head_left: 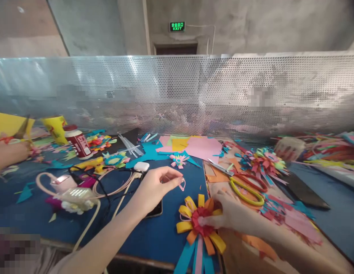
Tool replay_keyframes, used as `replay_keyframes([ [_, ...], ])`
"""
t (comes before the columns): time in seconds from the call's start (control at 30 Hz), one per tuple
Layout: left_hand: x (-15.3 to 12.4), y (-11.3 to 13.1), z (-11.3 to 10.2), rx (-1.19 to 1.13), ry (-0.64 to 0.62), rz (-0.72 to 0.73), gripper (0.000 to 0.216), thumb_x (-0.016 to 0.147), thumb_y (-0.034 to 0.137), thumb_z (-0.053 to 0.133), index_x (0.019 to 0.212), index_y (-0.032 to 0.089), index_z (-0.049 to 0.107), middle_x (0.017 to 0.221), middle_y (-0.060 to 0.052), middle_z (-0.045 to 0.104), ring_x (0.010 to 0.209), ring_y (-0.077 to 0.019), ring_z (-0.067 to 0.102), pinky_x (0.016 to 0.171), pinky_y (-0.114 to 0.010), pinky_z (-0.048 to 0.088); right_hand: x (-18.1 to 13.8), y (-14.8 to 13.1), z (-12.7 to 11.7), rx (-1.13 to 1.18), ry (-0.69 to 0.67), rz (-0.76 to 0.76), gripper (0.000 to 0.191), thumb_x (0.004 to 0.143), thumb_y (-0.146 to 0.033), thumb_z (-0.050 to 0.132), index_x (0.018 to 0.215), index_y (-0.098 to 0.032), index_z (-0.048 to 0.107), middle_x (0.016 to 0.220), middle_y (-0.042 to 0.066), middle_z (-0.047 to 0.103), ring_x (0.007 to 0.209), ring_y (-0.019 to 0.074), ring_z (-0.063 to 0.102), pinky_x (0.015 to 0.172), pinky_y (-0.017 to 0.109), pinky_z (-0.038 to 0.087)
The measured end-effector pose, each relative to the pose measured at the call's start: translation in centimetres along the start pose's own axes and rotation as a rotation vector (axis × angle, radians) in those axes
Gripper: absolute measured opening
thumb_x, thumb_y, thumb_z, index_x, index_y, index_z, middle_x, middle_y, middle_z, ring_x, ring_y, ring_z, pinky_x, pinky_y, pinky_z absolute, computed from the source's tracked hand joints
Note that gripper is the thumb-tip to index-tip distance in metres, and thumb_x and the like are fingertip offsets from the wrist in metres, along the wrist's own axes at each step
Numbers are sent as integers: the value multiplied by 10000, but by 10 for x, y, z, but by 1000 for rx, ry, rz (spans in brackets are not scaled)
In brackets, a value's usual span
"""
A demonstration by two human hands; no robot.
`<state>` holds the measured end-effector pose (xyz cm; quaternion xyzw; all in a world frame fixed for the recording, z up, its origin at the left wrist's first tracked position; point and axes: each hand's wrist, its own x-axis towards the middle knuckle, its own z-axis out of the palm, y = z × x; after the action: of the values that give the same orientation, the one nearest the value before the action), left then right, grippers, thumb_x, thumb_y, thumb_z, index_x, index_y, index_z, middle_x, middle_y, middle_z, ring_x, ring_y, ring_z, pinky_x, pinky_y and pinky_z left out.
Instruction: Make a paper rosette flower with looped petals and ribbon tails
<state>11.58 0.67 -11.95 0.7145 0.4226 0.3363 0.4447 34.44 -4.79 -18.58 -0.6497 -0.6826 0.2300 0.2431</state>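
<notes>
Near front edge of blue table (158, 238): yellow-orange-red paper rosette (195, 216), right hand (228, 213) gripping, may crease if over-squeezed; pink paper loop (183, 185), left hand (157, 186) pinching.

- Bare grey concrete wall (251, 26) across the top of the frame, patchy in tone.
- Brownish wall section (25, 42) at upper left, bounded by a dark slanting line.
- Lit green exit sign (177, 26) at upper centre, with a pale cable (201, 26) running from it to the right.
- Dark opening (175, 50) below the sign.
- Perforated metal screen (236, 76) across the full width, streaked with bright reflections at left and centre.
- Blue tabletop (194, 184) below, brown along its front edge at lower left.
</notes>
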Motion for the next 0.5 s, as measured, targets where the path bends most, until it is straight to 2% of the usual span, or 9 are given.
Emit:
replay_keyframes([
  [0.13,7,2,14,22,-26,13,201,763,335,609,873,170,643,844,-43,708,828,-179,642,787,-293,460,-5,-3,4,233,-69,91,330,537,-453,781,732,-222,648,776,16,622,775,227,596,656,325,492],
  [0.2,12,2,17,20,-36,27,219,768,358,607,883,176,644,867,-45,705,837,-182,634,784,-297,459,-8,-1,6,405,-111,123,309,585,-395,767,797,-214,634,791,16,648,756,216,624,633,305,511],
  [0.33,12,11,20,5,-16,54,207,764,370,622,872,196,650,867,-29,696,813,-174,623,753,-286,459,-17,-3,8,700,-135,109,327,664,-333,733,917,-210,567,879,6,671,812,192,652,688,279,534],
  [0.5,-12,27,23,107,15,94,152,739,398,656,800,263,691,729,15,675,629,-143,570,583,-246,432,-26,-11,3,720,-103,98,284,689,-367,720,866,-221,553,819,7,670,775,177,653,713,272,536],
])
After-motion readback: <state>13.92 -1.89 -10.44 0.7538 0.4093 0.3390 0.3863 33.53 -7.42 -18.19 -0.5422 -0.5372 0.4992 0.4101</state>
